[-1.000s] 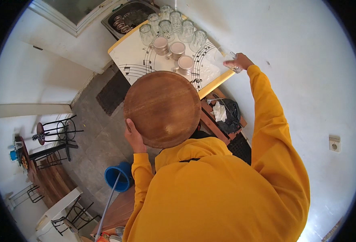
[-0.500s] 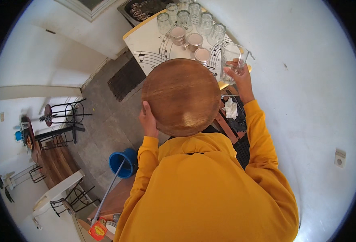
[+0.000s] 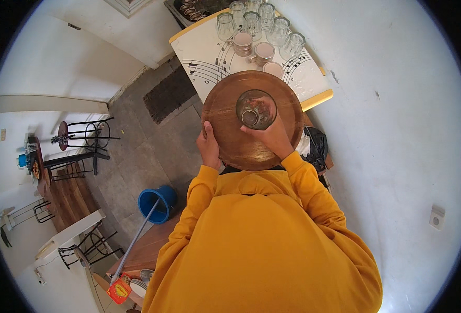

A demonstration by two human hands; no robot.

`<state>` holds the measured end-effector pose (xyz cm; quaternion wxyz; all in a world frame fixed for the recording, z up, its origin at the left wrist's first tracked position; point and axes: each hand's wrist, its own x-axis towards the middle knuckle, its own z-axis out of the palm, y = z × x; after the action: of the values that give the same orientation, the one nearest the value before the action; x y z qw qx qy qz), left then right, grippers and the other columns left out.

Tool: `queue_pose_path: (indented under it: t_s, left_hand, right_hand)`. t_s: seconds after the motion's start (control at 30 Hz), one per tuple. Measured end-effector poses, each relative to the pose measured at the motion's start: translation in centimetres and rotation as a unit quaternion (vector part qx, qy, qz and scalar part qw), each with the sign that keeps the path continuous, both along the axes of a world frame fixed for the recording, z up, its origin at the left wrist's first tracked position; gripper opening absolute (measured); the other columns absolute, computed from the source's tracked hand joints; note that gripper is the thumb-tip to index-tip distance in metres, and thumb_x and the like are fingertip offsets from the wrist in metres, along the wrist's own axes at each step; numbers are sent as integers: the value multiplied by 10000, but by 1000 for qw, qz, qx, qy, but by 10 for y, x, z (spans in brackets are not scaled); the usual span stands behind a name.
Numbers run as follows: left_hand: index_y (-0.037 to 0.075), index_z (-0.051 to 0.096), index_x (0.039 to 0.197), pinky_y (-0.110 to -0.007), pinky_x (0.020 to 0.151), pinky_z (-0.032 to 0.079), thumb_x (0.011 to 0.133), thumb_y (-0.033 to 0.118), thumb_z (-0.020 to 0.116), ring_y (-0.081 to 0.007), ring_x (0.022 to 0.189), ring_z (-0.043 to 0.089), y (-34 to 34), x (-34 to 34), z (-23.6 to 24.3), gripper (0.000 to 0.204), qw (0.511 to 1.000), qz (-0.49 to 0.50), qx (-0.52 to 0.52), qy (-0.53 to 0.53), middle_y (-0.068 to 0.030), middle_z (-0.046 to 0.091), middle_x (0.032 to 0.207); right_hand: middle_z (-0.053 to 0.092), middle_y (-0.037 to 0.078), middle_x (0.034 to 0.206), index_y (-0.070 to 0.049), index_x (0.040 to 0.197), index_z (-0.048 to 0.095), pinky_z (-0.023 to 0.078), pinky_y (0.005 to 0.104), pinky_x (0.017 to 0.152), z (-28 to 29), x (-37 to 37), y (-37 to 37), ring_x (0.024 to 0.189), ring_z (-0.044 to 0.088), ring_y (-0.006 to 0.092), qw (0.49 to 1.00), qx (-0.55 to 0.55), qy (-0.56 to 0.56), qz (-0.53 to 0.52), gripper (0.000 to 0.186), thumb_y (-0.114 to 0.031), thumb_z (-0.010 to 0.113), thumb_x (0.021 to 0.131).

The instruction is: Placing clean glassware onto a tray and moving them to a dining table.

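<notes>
— Two hands engaged; state of each?
— The right hand [image 3: 275, 137] is curled round a clear drinking glass [image 3: 256, 109], thumb on the near side; the left hand [image 3: 208, 147] grips the left rim of a round wooden tray [image 3: 224, 101], thumb showing, fingers hidden beneath; the glass is over the tray's middle; whether its base touches cannot be told.
— Risks?
— Tipping, in my judgement; only the left rim shows a supporting hand, so weight toward the right rim could tilt the tray and slide the glass off.
— Surroundings and obstructions?
— Past the tray's far rim, a white table [image 3: 318, 99] with yellow edging; three pale-topped cups [image 3: 264, 51] on its middle, the nearest partly hidden by the tray and likeliest to be knocked; clear glassware [image 3: 252, 22] toward its far edge; a wall [image 3: 387, 120] limits the right side; a black bag [image 3: 319, 146] lies below the near right corner.
</notes>
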<state>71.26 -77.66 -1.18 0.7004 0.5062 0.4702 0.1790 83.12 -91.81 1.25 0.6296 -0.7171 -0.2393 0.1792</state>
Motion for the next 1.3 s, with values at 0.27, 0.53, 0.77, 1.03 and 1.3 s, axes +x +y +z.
queue_pose_path:
  t_s: [0.27,0.53,0.77,1.03,1.3]
  left_hand:
    - [-22,600,1159,-277,870,457,977,499,485,-136,990,579,1,-1,-3,563,1000,7,9,-26,-74,636,1113]
    - [-35,601,1157,-284,858,463,976,490,494,-144,981,580,3,0,-9,565,999,9,25,-26,-84,641,1101]
    - [-36,596,1165,-294,883,451,973,491,499,-155,1006,574,-1,5,-10,569,999,26,12,-14,-89,635,1115]
    - [-25,595,1166,-301,880,448,978,485,495,-157,1013,566,1,0,-10,552,999,38,14,20,-87,627,1118]
    - [-28,600,1146,-293,840,471,979,451,516,-147,964,582,1,-6,-7,514,998,59,8,-10,-67,634,1096]
  right_hand:
    - [515,169,1277,-43,1333,384,416,381,1007,4,-4,12,1194,513,314,999,-29,-19,8,803,-156,824,672]
    - [492,177,1285,-43,1357,356,395,399,1029,-3,-3,16,1213,492,335,998,-37,-30,37,805,-128,798,690]
    - [438,180,1344,-54,1404,318,344,408,1077,-12,4,9,1277,423,328,997,-43,-31,62,852,-100,786,692]
    - [436,124,1356,-111,1461,283,314,412,1092,19,54,-36,1308,389,275,991,-36,-86,94,853,-10,705,727]
    - [439,136,1350,-126,1289,505,342,443,1067,11,194,-32,1272,393,360,889,-221,-401,-8,573,23,605,745]
